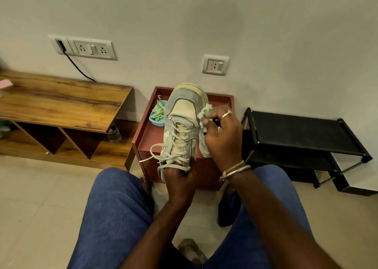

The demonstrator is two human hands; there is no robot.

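Note:
A worn grey and cream sneaker (182, 121) with loose laces is held toe-up above a small red-brown cabinet (147, 138). My left hand (180, 181) grips its heel end from below, fingers curled into the opening. My right hand (222, 134), wearing a ring and bracelets, pinches a small pale green cloth (204, 110) against the shoe's right side near the toe. A second sneaker (204, 146) lies on the cabinet top, mostly hidden behind my right hand.
A teal bowl (157, 120) with green pieces sits on the cabinet's left. A wooden bench (61, 103) stands to the left, a black shoe rack (302, 134) to the right. My knees in blue jeans (114, 211) frame the tiled floor.

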